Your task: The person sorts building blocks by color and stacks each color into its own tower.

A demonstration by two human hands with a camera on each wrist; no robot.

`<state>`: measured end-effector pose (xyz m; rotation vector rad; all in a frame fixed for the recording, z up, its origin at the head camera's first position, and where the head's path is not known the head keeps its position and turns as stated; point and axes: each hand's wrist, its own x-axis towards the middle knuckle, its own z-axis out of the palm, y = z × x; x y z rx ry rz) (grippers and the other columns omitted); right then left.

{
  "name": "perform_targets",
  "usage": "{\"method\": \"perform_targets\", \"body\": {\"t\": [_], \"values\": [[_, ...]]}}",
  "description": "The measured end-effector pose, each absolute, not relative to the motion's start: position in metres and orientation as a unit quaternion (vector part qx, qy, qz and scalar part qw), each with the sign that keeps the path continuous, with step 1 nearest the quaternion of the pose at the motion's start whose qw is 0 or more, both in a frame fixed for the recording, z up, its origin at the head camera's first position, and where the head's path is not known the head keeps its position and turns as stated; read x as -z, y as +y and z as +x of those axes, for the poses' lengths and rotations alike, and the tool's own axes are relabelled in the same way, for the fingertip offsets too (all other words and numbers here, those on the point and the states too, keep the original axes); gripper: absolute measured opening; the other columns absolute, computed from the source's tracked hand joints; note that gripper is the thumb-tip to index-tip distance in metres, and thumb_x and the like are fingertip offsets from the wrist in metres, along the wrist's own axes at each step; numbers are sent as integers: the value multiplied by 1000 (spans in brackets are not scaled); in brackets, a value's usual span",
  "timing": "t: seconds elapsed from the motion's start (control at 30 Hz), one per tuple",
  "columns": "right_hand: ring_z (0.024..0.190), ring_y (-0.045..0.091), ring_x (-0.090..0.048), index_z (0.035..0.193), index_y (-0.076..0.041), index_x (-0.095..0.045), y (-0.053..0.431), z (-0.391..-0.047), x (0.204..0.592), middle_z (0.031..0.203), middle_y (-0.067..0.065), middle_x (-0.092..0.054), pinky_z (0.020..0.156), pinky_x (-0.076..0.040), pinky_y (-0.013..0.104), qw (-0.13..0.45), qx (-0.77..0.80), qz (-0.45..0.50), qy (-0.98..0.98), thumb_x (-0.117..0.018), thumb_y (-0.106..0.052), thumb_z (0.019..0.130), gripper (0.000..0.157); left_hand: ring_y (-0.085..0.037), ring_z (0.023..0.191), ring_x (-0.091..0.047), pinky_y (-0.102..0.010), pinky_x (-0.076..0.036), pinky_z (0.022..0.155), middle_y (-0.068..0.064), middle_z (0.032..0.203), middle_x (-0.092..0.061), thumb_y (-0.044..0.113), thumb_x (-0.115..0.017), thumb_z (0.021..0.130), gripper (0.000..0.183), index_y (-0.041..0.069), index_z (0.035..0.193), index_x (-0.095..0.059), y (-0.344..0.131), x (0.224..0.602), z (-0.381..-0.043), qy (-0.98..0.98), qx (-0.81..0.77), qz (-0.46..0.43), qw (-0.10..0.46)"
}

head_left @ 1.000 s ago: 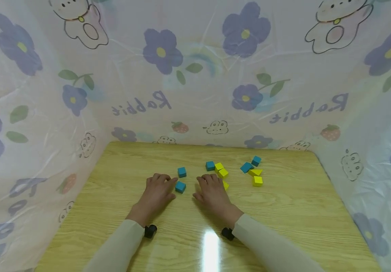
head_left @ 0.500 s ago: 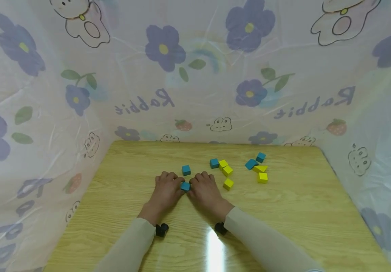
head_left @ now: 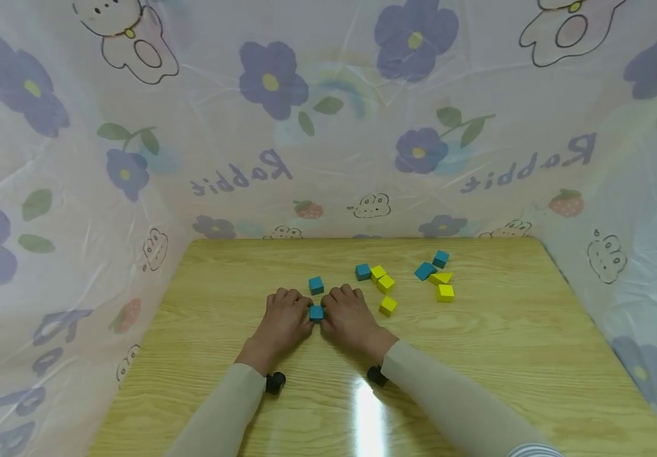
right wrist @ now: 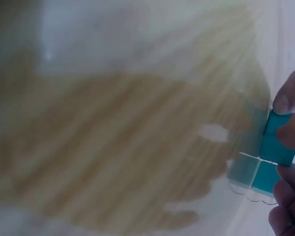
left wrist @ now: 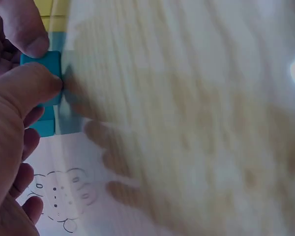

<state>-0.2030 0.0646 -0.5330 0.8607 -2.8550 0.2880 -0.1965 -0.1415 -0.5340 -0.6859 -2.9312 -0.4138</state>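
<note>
A blue cube (head_left: 316, 313) sits on the wooden table between my two hands, one flat side facing me. From its left, my left hand (head_left: 286, 317) pinches it; the thumb (left wrist: 37, 83) lies against the near face in the left wrist view. My right hand (head_left: 351, 320) holds the same cube from the right, fingers bent. Just behind stands a second blue cube (head_left: 316, 285), beyond the fingertips of both hands. The right wrist view shows the held cube (right wrist: 278, 147) beside that other blue cube (right wrist: 266, 178).
Right of my hands lie a blue cube (head_left: 363, 271) and yellow cubes (head_left: 386, 284), with another yellow cube (head_left: 388, 306) nearer. Farther right are two blue blocks (head_left: 425, 271), a yellow triangular block (head_left: 441, 278) and a yellow cube (head_left: 445, 292). A patterned curtain (head_left: 328, 158) surrounds the table.
My right hand has moved left to the blue cube, uncovering a yellow cube. The left hand has shifted right onto the same blue cube, which has turned squarer to me.
</note>
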Motion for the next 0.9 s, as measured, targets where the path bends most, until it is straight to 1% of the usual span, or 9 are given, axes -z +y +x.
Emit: {"method": "perform_targets", "body": {"t": [0.2, 0.4, 0.6, 0.77, 0.9], "values": [[104, 24, -51, 115, -14, -65, 65, -206, 533, 112, 1, -62, 89, -41, 43, 67, -94, 291, -950, -67, -32, 99, 24, -24, 108, -48, -47, -37, 99, 0, 116, -64, 34, -72, 99, 30, 17, 124, -71, -145, 537, -203, -957, 110, -259, 63], [99, 24, -50, 110, -13, -65, 65, -208, 533, 107, 2, -62, 86, -40, 43, 77, -99, 302, -945, -71, -29, 97, 21, -25, 106, -49, -47, -37, 98, -2, 113, -63, 33, -72, 98, 29, 14, 119, -70, -147, 535, -205, -951, 90, -288, 66], [97, 24, -50, 110, -12, -65, 63, -209, 534, 106, 2, -62, 86, -41, 42, 86, -86, 307, -944, -70, -28, 98, 20, -26, 105, -49, -48, -37, 98, -3, 113, -62, 32, -71, 99, 26, 13, 117, -69, -147, 536, -206, -952, 85, -287, 63], [97, 24, -50, 110, -12, -65, 63, -209, 534, 107, 3, -62, 87, -41, 42, 87, -82, 307, -944, -68, -29, 98, 21, -27, 106, -48, -48, -37, 97, -4, 114, -62, 31, -70, 100, 27, 12, 118, -68, -147, 537, -206, -953, 89, -284, 60], [105, 27, -51, 121, -9, -65, 69, -214, 527, 116, 6, -63, 93, -42, 46, 68, -87, 307, -945, -63, -33, 98, 33, -27, 107, -49, -48, -38, 98, -4, 115, -64, 31, -71, 99, 28, 11, 119, -69, -146, 537, -207, -952, 88, -285, 64]]}}
